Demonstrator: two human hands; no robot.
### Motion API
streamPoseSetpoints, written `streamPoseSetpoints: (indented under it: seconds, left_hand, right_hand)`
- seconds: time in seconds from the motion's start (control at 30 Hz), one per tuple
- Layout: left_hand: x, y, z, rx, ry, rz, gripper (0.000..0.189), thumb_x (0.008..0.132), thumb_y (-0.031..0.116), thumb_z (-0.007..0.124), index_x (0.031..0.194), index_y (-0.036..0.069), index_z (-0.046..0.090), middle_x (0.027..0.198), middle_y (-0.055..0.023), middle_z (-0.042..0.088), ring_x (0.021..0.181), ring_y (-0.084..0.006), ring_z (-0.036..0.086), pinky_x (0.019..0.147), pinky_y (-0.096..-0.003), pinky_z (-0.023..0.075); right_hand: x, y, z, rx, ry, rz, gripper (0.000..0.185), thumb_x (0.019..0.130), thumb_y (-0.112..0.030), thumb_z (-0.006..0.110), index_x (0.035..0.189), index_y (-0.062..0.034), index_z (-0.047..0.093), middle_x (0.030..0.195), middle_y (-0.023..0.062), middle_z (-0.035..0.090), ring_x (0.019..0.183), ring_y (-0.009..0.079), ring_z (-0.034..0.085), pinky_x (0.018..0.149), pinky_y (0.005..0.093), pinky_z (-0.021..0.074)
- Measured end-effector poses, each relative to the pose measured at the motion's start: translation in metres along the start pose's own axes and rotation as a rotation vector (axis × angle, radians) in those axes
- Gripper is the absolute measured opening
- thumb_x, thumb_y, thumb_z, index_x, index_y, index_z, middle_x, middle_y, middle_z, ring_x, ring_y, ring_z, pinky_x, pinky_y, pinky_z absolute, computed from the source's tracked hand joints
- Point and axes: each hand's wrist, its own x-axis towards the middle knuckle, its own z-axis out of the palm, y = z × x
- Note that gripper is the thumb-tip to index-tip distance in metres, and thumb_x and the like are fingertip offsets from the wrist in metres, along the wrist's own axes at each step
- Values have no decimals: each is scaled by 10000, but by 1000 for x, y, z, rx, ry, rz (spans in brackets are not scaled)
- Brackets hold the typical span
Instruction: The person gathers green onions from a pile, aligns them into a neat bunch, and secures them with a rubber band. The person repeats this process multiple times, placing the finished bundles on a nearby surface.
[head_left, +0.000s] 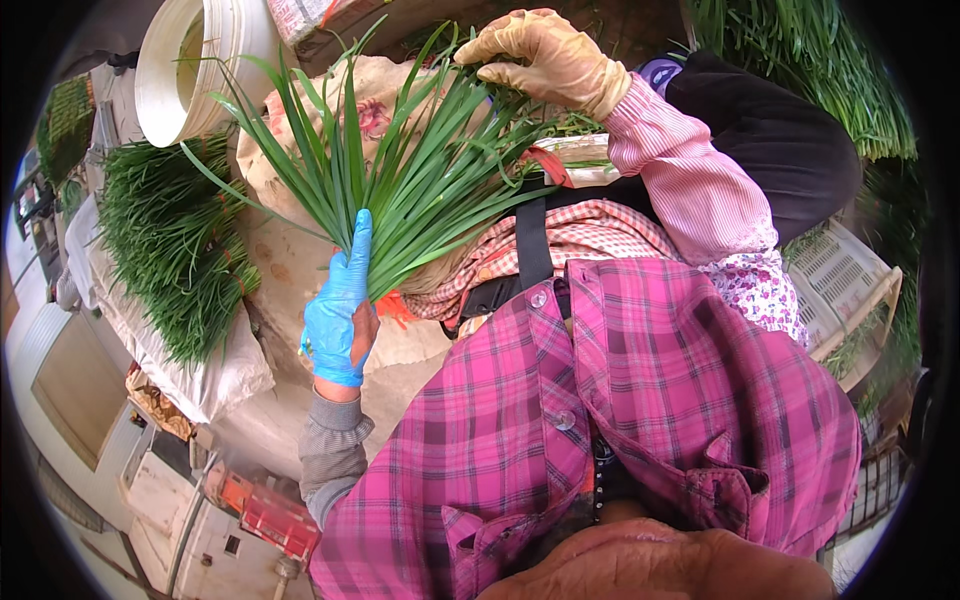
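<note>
My left hand (341, 307), in a torn blue glove, is closed round the lower end of a bunch of long flat green leaves (405, 172), which look like Chinese chives. The leaves fan out away from me over a stained cloth sack (277, 161). My right hand (547, 64), in a pale yellowish glove, is at the far right edge of the fan with its thumb and fingers apart. Whether its fingertips touch any leaves, I cannot tell. A red strip (551, 165) lies near the right side of the leaves.
Tied green bundles (180, 247) are piled on a white sack (225, 367) at left. A white plastic bucket (225, 71) lies tipped at upper left. More leaves (817, 75) are heaped at upper right. A pale plastic crate (840, 277) stands at right, and a red crate (277, 525) at lower left.
</note>
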Motion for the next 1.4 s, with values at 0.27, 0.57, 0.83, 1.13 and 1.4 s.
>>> streamPoseSetpoints:
  seconds: [0.27, 0.57, 0.83, 1.13, 1.4]
  left_hand:
    - [4, 3, 1, 9, 25, 9, 906, 689, -102, 527, 1495, 260, 328, 993, -158, 618, 560, -306, 561, 520, -392, 463]
    - [3, 8, -2, 2, -2, -8, 921, 687, -100, 533, 1504, 260, 306, 959, -128, 585, 560, -305, 550, 506, -398, 446]
    - [3, 16, -6, 65, 13, -1, 917, 696, -96, 523, 1508, 262, 293, 914, -130, 558, 561, -314, 544, 502, -415, 442]
    - [6, 26, -12, 143, 6, -14, 923, 694, -91, 523, 1511, 266, 283, 923, -143, 569, 548, -323, 550, 499, -428, 449]
    - [5, 10, -3, 50, -22, -14, 912, 706, -82, 527, 1511, 268, 281, 939, -157, 576, 567, -326, 558, 513, -425, 456]
  right_hand:
    - [-5, 6, 17, -204, 87, 43, 227, 782, -151, 700, 1008, -175, 699, 880, -14, 644, 975, 191, 561, 969, 415, 302]
    - [-7, 9, 18, -166, 43, 35, 189, 790, -177, 711, 976, -207, 714, 842, -40, 645, 912, 160, 569, 1001, 456, 260]
    - [-6, 13, 34, -418, 161, -177, 108, 739, -208, 728, 844, -204, 706, 781, -53, 621, 874, 167, 582, 992, 530, 299]
    - [2, 30, 27, 193, 480, 452, 171, 788, -159, 608, 761, -15, 697, 704, 76, 670, 677, 204, 633, 635, 335, 498]
    - [7, 15, 28, 976, 165, 474, 251, 883, -126, 677, 1108, -17, 688, 1057, 73, 703, 973, 126, 645, 901, 253, 500]
